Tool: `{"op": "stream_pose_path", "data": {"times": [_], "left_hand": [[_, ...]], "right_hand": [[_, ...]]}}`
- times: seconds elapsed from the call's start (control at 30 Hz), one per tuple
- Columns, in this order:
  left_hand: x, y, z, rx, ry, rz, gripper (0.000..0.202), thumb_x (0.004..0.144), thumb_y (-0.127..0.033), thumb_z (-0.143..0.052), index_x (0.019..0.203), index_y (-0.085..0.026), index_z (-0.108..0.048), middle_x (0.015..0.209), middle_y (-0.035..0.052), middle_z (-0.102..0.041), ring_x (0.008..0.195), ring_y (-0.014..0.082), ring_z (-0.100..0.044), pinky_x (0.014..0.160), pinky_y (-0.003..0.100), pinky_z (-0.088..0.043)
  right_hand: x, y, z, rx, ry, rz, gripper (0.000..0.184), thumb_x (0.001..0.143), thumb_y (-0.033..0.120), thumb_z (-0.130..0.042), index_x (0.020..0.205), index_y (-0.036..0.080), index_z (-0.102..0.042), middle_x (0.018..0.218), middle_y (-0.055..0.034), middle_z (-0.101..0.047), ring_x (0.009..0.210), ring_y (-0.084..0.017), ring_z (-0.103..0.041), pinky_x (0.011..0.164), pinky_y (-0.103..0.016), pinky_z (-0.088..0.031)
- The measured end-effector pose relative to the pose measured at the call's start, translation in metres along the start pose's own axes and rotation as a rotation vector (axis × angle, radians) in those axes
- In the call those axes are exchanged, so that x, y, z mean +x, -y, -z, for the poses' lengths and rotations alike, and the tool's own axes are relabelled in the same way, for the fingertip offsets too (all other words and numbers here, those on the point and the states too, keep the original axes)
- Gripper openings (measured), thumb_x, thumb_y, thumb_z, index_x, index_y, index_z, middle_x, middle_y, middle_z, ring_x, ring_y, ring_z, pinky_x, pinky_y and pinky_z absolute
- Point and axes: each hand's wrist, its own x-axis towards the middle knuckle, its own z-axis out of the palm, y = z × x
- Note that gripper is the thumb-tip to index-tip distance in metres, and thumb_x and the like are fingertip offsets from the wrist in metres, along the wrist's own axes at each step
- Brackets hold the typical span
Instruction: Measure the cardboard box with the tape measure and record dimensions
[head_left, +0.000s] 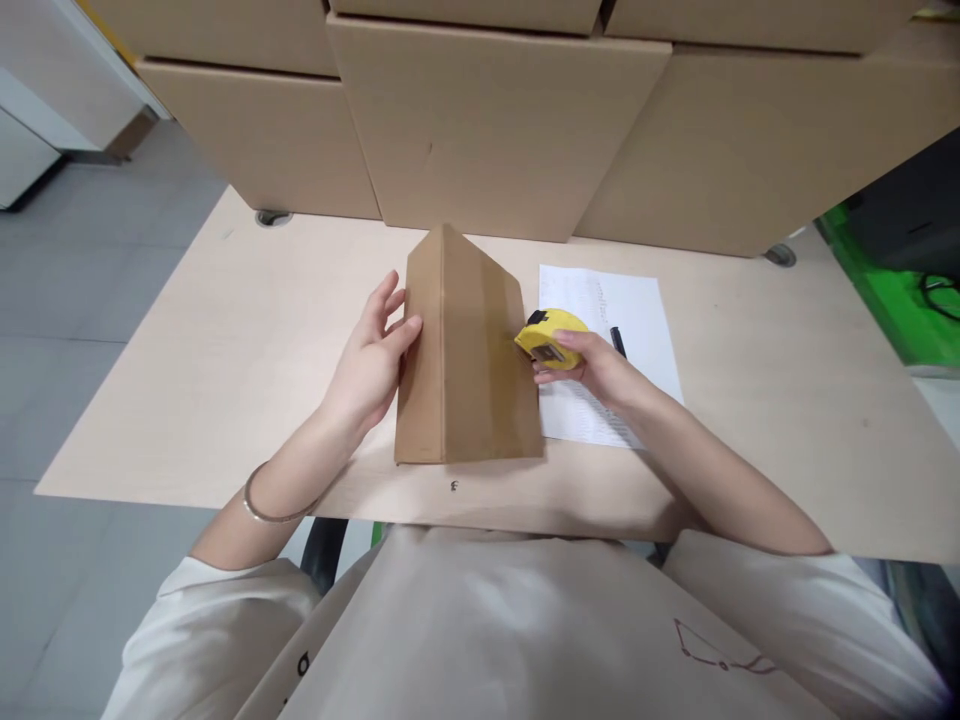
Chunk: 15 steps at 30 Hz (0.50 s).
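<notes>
A small brown cardboard box (465, 350) stands on the wooden desk (225, 370) in front of me. My left hand (373, 360) rests flat against the box's left side with its fingers stretched out. My right hand (592, 365) is closed round a yellow tape measure (551, 338), held against the box's right edge. Under my right hand lies a white sheet of paper (634, 310) with written lines, and a black pen (618, 342) lies on it.
Several large cardboard boxes (487, 120) are stacked along the back of the desk. Grey floor shows on the left. A green and black object (900, 290) sits at the far right. Two cable grommets (272, 216) are set in the desktop.
</notes>
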Motion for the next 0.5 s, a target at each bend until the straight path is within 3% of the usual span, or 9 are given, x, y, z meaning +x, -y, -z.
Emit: {"op": "stream_pose_path", "data": {"times": [0.1, 0.2, 0.33, 0.5], "left_hand": [[-0.003, -0.018, -0.003, 0.066, 0.069, -0.109, 0.075, 0.092, -0.028, -0.082, 0.160, -0.040, -0.053, 0.171, 0.0084, -0.052, 0.153, 0.0352, -0.060, 0.126, 0.057, -0.055], [-0.002, -0.018, -0.016, 0.097, 0.092, -0.187, 0.073, 0.091, -0.031, -0.086, 0.157, -0.040, -0.055, 0.168, 0.0100, -0.054, 0.152, 0.0368, -0.061, 0.121, 0.059, -0.059], [0.012, -0.010, -0.039, 0.031, 0.197, -0.161, 0.092, 0.081, -0.039, -0.097, 0.160, -0.041, -0.050, 0.179, 0.0083, -0.041, 0.166, 0.0415, -0.043, 0.130, 0.066, -0.047], [0.040, 0.009, -0.059, 0.028, 0.337, -0.084, 0.112, 0.073, -0.044, -0.103, 0.167, -0.038, -0.042, 0.187, 0.0091, -0.026, 0.175, 0.0470, -0.020, 0.139, 0.075, -0.026]], "right_hand": [[0.000, -0.003, 0.003, 0.012, 0.058, -0.058, 0.056, 0.070, 0.063, -0.089, 0.103, 0.019, -0.079, 0.105, -0.0127, -0.080, 0.081, -0.027, -0.078, 0.065, -0.037, -0.069], [0.001, -0.004, 0.010, -0.098, 0.095, -0.037, 0.049, 0.078, 0.061, -0.082, 0.101, 0.018, -0.078, 0.097, -0.0131, -0.080, 0.076, -0.026, -0.077, 0.052, -0.030, -0.059], [0.003, 0.002, 0.025, -0.164, 0.048, 0.063, 0.038, 0.079, 0.058, -0.077, 0.083, 0.020, -0.073, 0.067, -0.0056, -0.068, 0.053, -0.018, -0.057, 0.046, -0.029, -0.046], [0.006, 0.045, 0.042, -0.102, -0.004, 0.225, 0.040, 0.077, 0.059, -0.070, 0.090, 0.021, -0.071, 0.075, -0.0065, -0.071, 0.055, -0.019, -0.057, 0.046, -0.029, -0.037]]}}
